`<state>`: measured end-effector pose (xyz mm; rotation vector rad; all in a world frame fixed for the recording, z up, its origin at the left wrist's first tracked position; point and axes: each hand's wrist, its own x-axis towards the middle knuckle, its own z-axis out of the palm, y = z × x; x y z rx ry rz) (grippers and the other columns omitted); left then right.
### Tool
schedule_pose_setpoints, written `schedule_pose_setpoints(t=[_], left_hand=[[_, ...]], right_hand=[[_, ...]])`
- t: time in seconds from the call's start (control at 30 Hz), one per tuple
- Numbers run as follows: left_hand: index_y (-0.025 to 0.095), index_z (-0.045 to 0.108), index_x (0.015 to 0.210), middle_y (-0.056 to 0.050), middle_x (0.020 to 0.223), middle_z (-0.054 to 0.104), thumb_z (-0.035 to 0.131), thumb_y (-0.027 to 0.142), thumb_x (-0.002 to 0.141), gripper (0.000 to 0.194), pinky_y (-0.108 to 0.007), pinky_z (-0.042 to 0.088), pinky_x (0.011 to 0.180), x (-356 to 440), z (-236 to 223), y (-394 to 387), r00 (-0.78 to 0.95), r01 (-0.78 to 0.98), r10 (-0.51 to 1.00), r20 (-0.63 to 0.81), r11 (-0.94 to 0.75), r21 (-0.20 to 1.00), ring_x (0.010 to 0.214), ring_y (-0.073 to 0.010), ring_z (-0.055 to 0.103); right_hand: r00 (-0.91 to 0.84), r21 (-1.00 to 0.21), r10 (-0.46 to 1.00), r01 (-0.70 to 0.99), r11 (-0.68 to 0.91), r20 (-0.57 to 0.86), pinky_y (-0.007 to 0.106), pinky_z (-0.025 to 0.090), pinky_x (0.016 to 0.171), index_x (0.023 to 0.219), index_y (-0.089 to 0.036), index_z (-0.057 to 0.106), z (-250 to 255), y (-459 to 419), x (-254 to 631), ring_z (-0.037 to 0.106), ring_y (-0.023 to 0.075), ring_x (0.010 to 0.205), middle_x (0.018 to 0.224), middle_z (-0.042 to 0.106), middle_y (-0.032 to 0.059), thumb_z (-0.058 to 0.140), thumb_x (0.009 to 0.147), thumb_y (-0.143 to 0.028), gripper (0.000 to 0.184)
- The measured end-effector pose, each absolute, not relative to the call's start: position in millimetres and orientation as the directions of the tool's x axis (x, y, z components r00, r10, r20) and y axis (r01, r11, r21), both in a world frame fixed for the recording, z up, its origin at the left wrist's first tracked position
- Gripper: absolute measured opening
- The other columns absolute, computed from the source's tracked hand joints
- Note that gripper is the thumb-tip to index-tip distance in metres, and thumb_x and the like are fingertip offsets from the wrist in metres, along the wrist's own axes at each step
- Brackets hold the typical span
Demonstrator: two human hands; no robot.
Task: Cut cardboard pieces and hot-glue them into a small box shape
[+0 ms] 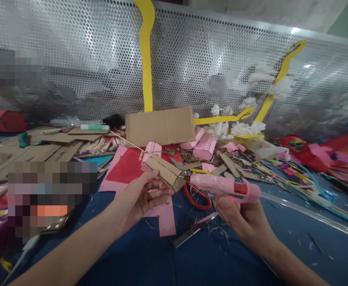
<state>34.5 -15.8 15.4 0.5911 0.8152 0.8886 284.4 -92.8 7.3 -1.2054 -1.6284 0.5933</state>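
My left hand (147, 194) grips a small folded cardboard box (166, 171) by its near side and lower edge, fingers curled beneath. In my right hand (241, 216) is a pink glue gun (218, 184) with a lit red light on its handle. Its metal nozzle meets the right end of the box; whether it touches or sits just in front, I cannot tell. Behind the gun lie red-handled scissors (197, 200). Pink paper (166, 224) and red paper (123, 167) spread out under and behind my left hand.
A larger cardboard box (160, 125) stands at the back with a tall yellow strip (147, 59) above it. Pink folded paper boxes (205, 147) lie beside it. A metal blade or ruler (188, 234) rests on the blue surface. Cardboard sheets (51, 147) pile at left; a perforated metal panel (102, 59) closes the back.
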Motion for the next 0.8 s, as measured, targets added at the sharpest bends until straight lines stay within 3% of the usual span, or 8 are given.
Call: schedule_pose_setpoints(t=[0.37,0.6,0.8], left_hand=[[0.011,0.07,0.089,-0.007,0.076,0.071,0.055,0.023,0.1,0.022,-0.032,0.068,0.075,33.5,13.1,-13.9,0.371,-0.43,0.848,-0.377,0.517,0.74,0.071,-0.0196,0.076],[0.011,0.071,0.101,-0.008,0.084,0.074,0.057,0.024,0.099,0.019,-0.033,0.067,0.075,32.8,12.0,-12.5,0.38,-0.428,0.847,-0.371,0.516,0.742,0.073,-0.0205,0.077],[0.012,0.071,0.098,-0.008,0.081,0.073,0.053,0.024,0.101,0.022,-0.031,0.067,0.076,33.6,14.5,-12.5,0.371,-0.41,0.848,-0.379,0.516,0.753,0.072,-0.0193,0.076]], right_hand=[[-0.031,-0.839,0.918,0.395,0.375,0.396,0.026,0.041,0.04,0.072,-0.022,0.065,3.0,-92.4,286.1,0.044,0.013,0.043,0.051,0.051,-0.0011,0.064,0.094,-0.053,0.038],[0.012,-0.85,0.917,0.379,0.365,0.399,0.027,0.041,0.042,0.086,-0.021,0.07,-2.2,-91.9,287.7,0.043,0.0135,0.041,0.05,0.05,-0.0022,0.058,0.098,-0.05,0.033],[0.015,-0.809,0.894,0.433,0.398,0.448,0.028,0.043,0.043,0.081,-0.021,0.07,2.1,-91.8,285.5,0.043,0.0135,0.04,0.049,0.05,-0.0023,0.059,0.098,-0.046,0.033]])
